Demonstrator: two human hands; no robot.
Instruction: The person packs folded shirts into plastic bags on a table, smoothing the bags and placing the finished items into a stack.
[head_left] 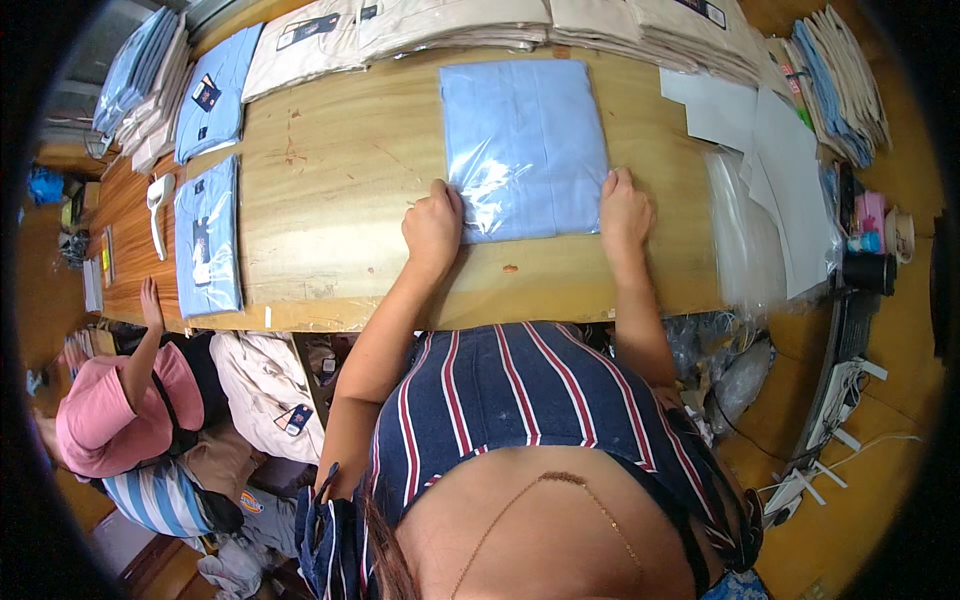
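A folded light-blue garment in a clear plastic bag (525,140) lies flat on the table in front of me. My left hand (433,218) is closed on its left edge, near the lower corner. At the opposite edge, my right hand (626,210) pinches the bag's right side at about the same height. The plastic shines with reflections over the lower left part. No tag shows on this side of the garment.
Bagged beige garments (450,30) line the table's far edge. Blue bagged garments (208,240) and a white handled tool (157,215) lie left. Clear bags (745,230) and white sheets (790,180) lie right. A person in pink (130,410) sits at left, one hand on the table.
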